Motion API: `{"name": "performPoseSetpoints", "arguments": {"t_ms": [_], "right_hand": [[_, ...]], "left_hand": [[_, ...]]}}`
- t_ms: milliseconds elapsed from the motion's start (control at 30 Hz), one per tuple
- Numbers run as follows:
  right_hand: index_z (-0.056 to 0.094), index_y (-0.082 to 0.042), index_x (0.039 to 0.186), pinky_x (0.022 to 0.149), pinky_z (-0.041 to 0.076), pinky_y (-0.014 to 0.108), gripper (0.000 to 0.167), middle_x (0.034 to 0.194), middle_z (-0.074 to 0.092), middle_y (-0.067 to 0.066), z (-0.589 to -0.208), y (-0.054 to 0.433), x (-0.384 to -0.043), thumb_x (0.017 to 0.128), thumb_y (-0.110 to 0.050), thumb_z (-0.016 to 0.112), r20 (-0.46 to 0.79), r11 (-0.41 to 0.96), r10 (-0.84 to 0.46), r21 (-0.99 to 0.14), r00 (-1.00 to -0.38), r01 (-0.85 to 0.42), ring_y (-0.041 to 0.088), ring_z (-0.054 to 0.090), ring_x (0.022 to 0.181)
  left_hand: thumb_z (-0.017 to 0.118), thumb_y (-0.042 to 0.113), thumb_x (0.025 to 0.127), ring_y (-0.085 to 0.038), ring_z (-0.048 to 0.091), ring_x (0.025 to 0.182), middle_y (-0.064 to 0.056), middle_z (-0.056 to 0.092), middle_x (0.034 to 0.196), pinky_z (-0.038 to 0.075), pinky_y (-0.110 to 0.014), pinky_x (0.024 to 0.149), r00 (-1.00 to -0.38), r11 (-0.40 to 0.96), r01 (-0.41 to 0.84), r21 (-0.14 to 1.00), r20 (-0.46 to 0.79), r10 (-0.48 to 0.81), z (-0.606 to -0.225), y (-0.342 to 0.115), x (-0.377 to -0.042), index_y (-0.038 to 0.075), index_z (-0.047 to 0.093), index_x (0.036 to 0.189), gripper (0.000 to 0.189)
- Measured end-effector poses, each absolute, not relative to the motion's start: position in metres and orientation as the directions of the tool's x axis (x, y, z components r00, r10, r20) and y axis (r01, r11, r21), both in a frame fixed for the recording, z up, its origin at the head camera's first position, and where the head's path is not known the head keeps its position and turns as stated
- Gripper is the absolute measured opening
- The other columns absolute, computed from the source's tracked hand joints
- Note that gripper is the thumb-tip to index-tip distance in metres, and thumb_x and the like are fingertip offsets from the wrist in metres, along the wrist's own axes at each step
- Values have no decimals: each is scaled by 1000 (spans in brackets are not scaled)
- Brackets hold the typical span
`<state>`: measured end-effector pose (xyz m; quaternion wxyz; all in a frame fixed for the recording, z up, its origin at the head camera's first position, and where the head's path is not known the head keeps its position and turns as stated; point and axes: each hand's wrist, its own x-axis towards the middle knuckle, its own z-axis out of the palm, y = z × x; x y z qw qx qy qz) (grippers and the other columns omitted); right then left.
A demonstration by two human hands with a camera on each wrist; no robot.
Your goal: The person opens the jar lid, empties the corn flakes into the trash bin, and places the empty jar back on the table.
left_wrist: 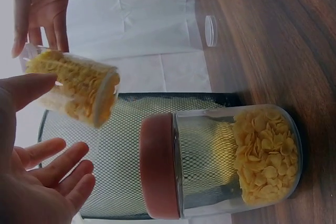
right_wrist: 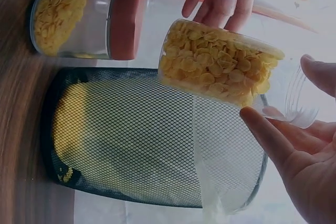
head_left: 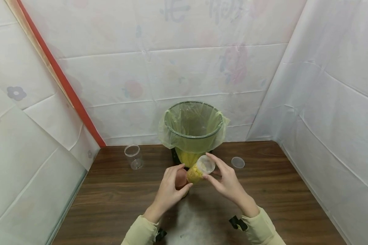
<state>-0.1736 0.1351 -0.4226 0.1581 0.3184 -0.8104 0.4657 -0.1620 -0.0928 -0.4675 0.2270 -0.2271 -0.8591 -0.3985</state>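
Observation:
My right hand (head_left: pixel 228 180) grips a clear plastic jar (right_wrist: pixel 220 65) near its mouth, thumb on one side and fingers on the other. Yellow flakes, like corn flakes, fill most of this tilted jar, and its mouth is uncovered. Around its base end hovers my left hand (head_left: pixel 167 190), fingers spread and rather straight, the thumb overlapping the jar in the left wrist view. Under the left hand stands a second, larger jar (left_wrist: pixel 205 161) with a reddish-brown lid (left_wrist: pixel 159 166), upright on the table and partly filled with flakes.
Behind the jars stands a dark mesh bin (right_wrist: pixel 131 135) lined with a yellowish bag (head_left: pixel 193 144). An empty clear cup (head_left: pixel 133 157) is at the back left. A round clear lid (head_left: pixel 238 162) lies on the wooden table (head_left: pixel 282 197) to the right. Pale sheets hang around three sides.

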Motion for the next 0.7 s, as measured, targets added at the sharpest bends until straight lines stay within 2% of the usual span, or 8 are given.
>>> {"name": "performPoseSetpoints", "arguments": {"t_ms": [200, 500, 700], "right_hand": [[38, -5, 143, 76, 56, 24, 67, 134, 51, 14, -421, 136, -173, 84, -8, 70, 554, 300, -347, -699, -757, -649, 22, 59, 110], [36, -6, 143, 81, 55, 27, 62, 136, 50, 11, -417, 139, -173, 88, -8, 65, 498, 222, -337, -783, -799, -581, 12, 53, 120], [36, -1, 142, 79, 56, 29, 58, 139, 46, 18, -414, 139, -172, 90, -1, 61, 484, 109, -347, -830, -803, -547, 12, 53, 120]], "left_hand": [[82, 29, 73, -22, 50, 116, -7, 55, 127, 47, -43, 94, -786, 588, 586, 557, 568, 245, -466, -89, -161, 8, 49, 134, 72], [84, 30, 70, -21, 50, 113, -7, 56, 123, 48, -40, 92, -758, 598, 616, 513, 593, 272, -461, -83, -161, 5, 47, 134, 78], [84, 30, 71, -20, 50, 113, -5, 58, 123, 45, -42, 95, -767, 594, 609, 525, 580, 274, -458, -80, -159, 4, 47, 135, 79]]}}
